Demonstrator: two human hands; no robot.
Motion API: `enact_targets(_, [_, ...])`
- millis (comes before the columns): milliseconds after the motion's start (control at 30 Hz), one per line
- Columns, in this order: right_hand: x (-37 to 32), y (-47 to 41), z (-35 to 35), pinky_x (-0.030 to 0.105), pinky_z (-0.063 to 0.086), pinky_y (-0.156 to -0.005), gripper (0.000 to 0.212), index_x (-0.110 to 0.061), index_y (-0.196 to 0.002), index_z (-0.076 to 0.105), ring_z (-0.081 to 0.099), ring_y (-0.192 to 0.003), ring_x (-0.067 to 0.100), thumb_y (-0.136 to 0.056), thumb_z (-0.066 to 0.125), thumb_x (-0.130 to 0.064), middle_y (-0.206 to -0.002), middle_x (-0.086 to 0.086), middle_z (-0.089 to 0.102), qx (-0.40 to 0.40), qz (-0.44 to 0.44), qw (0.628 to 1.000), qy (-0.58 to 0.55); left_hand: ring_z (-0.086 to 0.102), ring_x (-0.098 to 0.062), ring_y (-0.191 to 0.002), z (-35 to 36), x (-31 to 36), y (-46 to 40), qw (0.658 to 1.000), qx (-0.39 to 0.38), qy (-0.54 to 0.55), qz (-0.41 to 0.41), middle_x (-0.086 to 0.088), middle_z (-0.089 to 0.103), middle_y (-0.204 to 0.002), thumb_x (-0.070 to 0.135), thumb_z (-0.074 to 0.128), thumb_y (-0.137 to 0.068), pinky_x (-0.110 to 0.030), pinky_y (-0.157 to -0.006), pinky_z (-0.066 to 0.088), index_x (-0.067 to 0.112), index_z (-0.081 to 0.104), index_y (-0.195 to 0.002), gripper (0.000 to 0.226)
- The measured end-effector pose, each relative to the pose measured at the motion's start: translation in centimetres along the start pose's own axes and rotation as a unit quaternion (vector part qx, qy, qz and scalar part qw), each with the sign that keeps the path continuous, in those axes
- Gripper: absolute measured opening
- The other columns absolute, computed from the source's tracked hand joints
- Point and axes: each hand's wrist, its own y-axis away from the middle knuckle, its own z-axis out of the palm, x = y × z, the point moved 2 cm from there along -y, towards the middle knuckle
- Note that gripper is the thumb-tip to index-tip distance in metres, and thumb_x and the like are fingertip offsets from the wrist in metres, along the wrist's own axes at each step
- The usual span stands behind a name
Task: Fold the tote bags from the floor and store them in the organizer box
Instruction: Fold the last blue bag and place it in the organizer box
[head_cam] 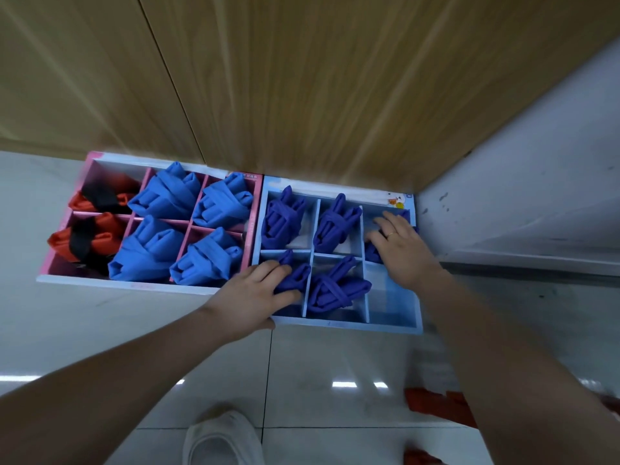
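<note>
Five dark blue folded bags (330, 290) in blue box (394, 327) | left hand (255, 298) flat on one | right hand (402, 250) flat on another

Floor (335, 357): glossy pale tiles with dark grout lines, one line running toward the wood panelling (302, 78) and another crossing it nearer the camera. Small bright reflections of overhead light (344, 384) sit on the tiles. The panelling, light brown with vertical grain and a dark seam (171, 88), rises from the far edge of the floor. To the right of the panelling stands a grey-white wall (536, 169), scuffed with dark marks; a pale ledge (536, 260) runs along its foot. Lighting is even and indoor.
</note>
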Motion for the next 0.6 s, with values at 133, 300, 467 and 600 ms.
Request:
enact_targets(133, [-1.2, -0.6, -2.4, 0.034, 0.004, -0.117, 0.061, -0.012, -0.133, 0.040, 0.010, -0.143, 0.025, -0.076, 0.058, -0.005, -0.149, 0.010, 0.029, -0.040, 0.040, 0.992, -0.117, 0.041, -0.027, -0.109, -0.3, 0.1, 0.3, 1.000, 0.008, 0.016, -0.018, -0.013, 0.052, -0.123, 0.039, 0.091, -0.042, -0.040, -0.072, 0.056, 0.026, 0.052, -0.113, 0.082])
enact_targets(300, [-7.0, -0.5, -7.8, 0.035, 0.024, -0.109, 0.041, -0.010, -0.116, 0.058, 0.038, -0.127, 0.025, -0.076, 0.057, -0.004, -0.133, 0.006, 0.048, 0.132, 0.005, 0.974, -0.183, 0.054, -0.026, -0.105, -2.0, -1.1, 3.6, 0.977, 0.107, 0.140, -0.121, -0.007, 0.045, -0.131, 0.031, 0.052, -0.082, -0.038, -0.077, 0.055, 0.021, 0.051, -0.120, 0.039])
enact_targets(467, [-17.7, -4.5, -11.9, 0.035, 0.039, -0.091, 0.024, -0.005, -0.099, 0.063, 0.052, -0.108, 0.029, -0.079, 0.052, 0.002, -0.113, 0.009, 0.060, 0.132, -0.169, 0.946, -0.241, 0.067, -0.020, -0.088, -4.0, -5.2, 11.9, 0.951, 0.142, 0.141, -0.238, 0.003, 0.047, -0.125, 0.030, 0.041, -0.083, -0.025, -0.061, 0.053, 0.023, 0.055, -0.110, 0.031])
enact_targets(600, [-28.1, -7.9, -13.8, 0.033, 0.041, -0.083, 0.027, -0.004, -0.090, 0.064, 0.057, -0.096, 0.031, -0.079, 0.039, -0.005, -0.104, 0.010, 0.063, 0.077, -0.298, 0.910, -0.279, 0.063, -0.015, -0.065, -6.0, -8.1, 20.9, 0.913, 0.119, 0.123, -0.371, 0.012, 0.044, -0.120, 0.031, 0.038, -0.082, -0.021, -0.048, 0.048, 0.029, 0.050, -0.105, 0.026])
